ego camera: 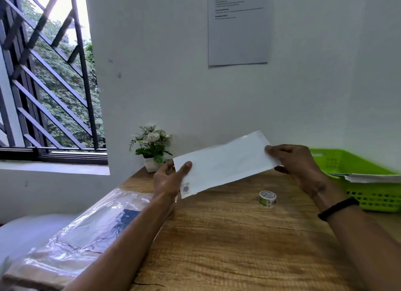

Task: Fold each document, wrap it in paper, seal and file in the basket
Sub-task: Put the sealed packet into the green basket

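- Wood-grain table (227, 236) stood against a white wall, and above it one wrapped packet (223, 164) was held in the air by two hands.
- One left hand (168, 177) pinched the packet's lower left end, thumb on the front face and fingers behind it.
- One right hand (297, 162) pinched the upper right end, thumb on top and fingers curled underneath; a single black band (338, 208) circled that wrist.
- The packet was a long white strip, tilted so its right end sat higher, spanning the gap between both grips.
- One round sticker (186, 189) sat on the packet's lower left corner, just below the left thumb.
- One roll of tape (267, 198) lay on the table below the packet, nearer the right hand and apart from it.
- One green basket (351, 167) sat at the right edge of the table, with white paper (373, 178) lying in it.
- One clear plastic sleeve (86, 232) holding papers lay at the table's left edge, under the left forearm.
- One small potted plant (152, 147) with white flowers stood at the far corner.
- One printed sheet (238, 25) hung on the wall, and one barred window (47, 77) showed trees at left.
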`<state>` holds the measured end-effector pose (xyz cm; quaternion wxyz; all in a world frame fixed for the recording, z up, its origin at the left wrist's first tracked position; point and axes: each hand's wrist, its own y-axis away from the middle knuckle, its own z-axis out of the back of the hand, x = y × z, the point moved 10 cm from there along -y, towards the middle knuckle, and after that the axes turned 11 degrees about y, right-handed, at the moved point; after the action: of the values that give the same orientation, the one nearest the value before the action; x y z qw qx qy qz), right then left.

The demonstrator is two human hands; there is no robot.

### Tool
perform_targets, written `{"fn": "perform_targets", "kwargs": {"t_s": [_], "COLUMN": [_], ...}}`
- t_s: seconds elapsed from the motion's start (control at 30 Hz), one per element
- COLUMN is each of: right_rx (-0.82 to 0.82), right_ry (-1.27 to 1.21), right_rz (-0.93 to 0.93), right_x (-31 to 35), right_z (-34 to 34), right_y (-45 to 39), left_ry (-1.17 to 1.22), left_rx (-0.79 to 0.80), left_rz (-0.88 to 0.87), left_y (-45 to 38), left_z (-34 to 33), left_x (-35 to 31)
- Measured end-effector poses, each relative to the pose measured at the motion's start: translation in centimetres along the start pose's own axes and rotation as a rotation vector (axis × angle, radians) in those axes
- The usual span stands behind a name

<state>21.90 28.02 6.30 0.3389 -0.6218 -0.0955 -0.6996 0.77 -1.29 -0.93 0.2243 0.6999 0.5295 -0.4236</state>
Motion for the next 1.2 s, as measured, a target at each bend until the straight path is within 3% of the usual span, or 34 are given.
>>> {"fn": "perform_targets", "kwargs": {"t_s": [0.2, 0.33, 0.47, 0.53, 0.67, 0.77, 0.9, 1.03, 1.2], "right_rx": [-0.062, 0.177, 0.276, 0.197, -0.036, -0.204, -0.409, -0.554, -0.581], "right_ry": [0.207, 0.396, 0.340, 0.256, -0.041, -0.250, -0.345, -0.140, 0.035], "right_rz": [0.118, 0.129, 0.102, 0.115, 0.096, 0.063, 0.003, 0.037, 0.065], "right_x": [1.2, 2.5, 5.0, 6.5, 7.6, 6.6, 3.9, 1.7, -0.1], "right_z": [2.8, 4.6, 8.4, 10.7, 16.2, 19.8, 22.5, 24.6, 25.4], "right_y": [1.9, 3.7, 5.7, 6.1, 6.5, 7.0, 7.9, 9.0, 10.8], "left_ry": [-0.174, -0.276, -0.386, -0.332, 0.246, 0.363, 0.211, -0.058, -0.342], "left_rx": [0.087, 0.116, 0.118, 0.138, 0.175, 0.318, 0.634, 0.811, 0.981], "left_rz": [-0.033, -0.015, -0.032, 0.030, 0.238, 0.325, 0.378, 0.222, -0.022], "left_y": [1.5, 2.1, 2.3, 1.9, 3.2, 7.2, 13.1, 15.8, 16.8], "left_z": [-2.1, -3.3, -6.7, -9.3, -16.3, -23.1, -31.1, -35.0, -35.7], "left_x": [-0.2, 0.4, -0.1, -0.5, -1.4, -1.3, 2.2, 4.9, 5.8]}}
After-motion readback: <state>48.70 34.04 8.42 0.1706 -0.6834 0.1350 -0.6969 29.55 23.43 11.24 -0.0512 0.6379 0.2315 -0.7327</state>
